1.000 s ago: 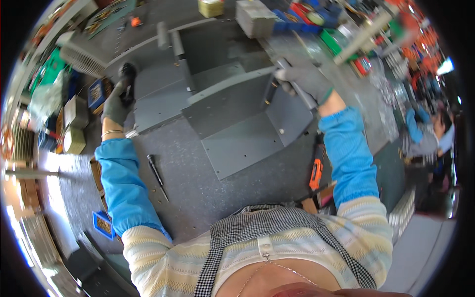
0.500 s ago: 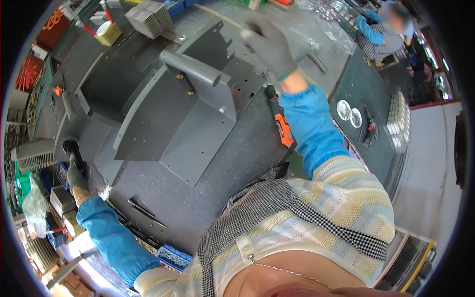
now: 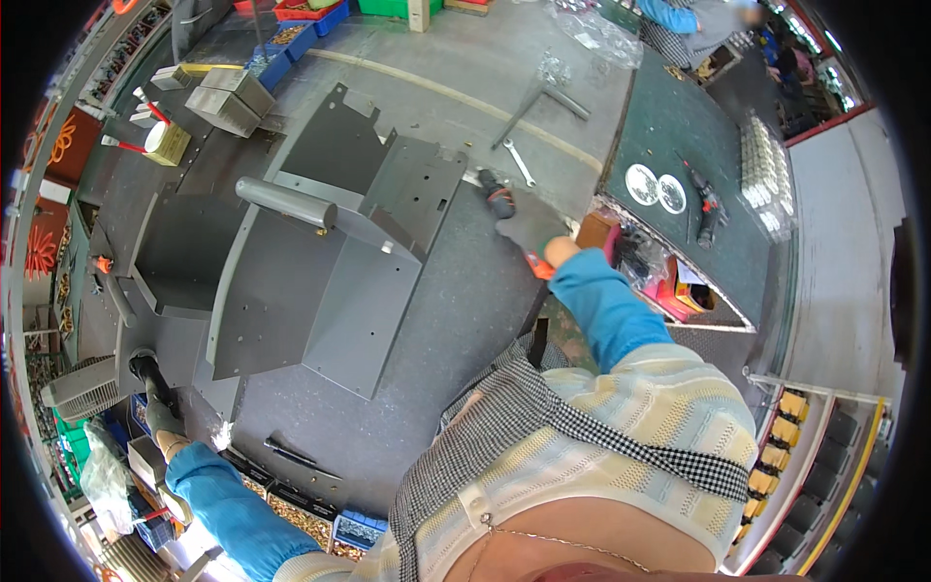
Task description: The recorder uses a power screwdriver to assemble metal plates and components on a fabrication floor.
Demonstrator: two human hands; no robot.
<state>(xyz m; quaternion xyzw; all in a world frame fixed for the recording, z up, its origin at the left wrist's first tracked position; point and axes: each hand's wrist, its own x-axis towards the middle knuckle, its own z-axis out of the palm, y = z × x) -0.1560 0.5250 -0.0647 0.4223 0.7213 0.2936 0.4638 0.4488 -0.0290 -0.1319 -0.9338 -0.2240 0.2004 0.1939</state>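
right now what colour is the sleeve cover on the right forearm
Blue, over the right forearm, clearest in the head view.

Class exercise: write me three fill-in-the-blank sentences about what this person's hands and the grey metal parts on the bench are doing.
1. Both hands wear grey ____.
2. The right hand grips a tool with a black and ____ handle.
3. The left hand holds a black handle at the ____ edge of the bench, beside the grey metal assembly.

Missing words: gloves; orange; left
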